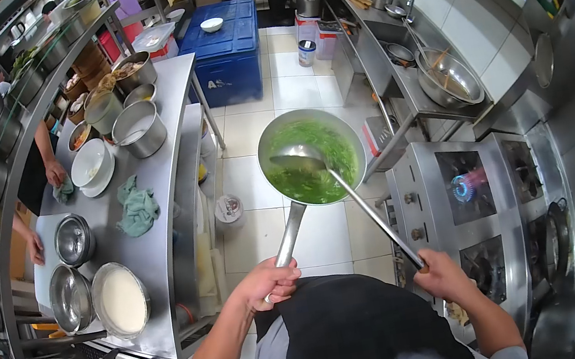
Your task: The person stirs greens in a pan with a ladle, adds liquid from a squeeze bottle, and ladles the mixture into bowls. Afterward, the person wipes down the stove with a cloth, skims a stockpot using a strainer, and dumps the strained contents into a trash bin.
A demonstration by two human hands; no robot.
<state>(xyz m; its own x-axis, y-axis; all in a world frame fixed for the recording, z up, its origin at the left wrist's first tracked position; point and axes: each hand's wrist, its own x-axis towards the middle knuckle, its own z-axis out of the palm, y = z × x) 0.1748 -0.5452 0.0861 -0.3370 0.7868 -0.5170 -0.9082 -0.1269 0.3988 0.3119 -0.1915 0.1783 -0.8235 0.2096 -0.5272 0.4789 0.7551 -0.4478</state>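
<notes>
My left hand is closed around the long metal handle of a deep pan, held out in front of my body above the tiled floor. Inside the pan are chopped green vegetables in greenish liquid. A long-handled steel ladle is gripped near its end by my right hand. The ladle's bowl rests in the pan over the greens, and its far underside is hidden.
On my right a stove has a lit burner, with a sink counter beyond. A steel table with pots, bowls and a green cloth stands left. Another person's hand is there. A blue chest stands ahead.
</notes>
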